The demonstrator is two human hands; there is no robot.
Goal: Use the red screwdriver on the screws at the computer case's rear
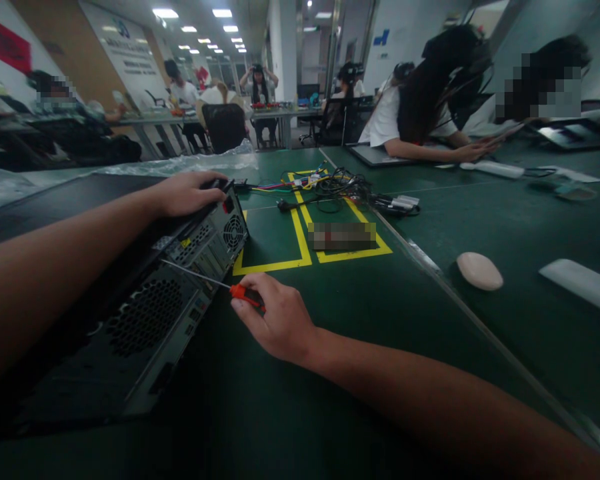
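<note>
A black desktop computer case (145,313) lies at the left with its metal back panel, vents and ports facing right. My left hand (193,192) rests on its upper side near the far rear corner, thumb and fingers spread, some fingertips hidden. In my closed right hand (280,317) is a screwdriver (241,293) with an orange and black handle. Its long thin shaft points left, and the tip is at the back panel near the upper edge, below a yellow label. Whether the tip sits in a screw I cannot tell.
Yellow tape rectangles (273,267) mark the green table (380,313). Beyond them lies a tangle of cables (345,187); a blurred-out object sits inside one rectangle. A pale mouse (480,271) and a white bar (580,283) lie right. Several people sit around, one (405,127) with a tablet.
</note>
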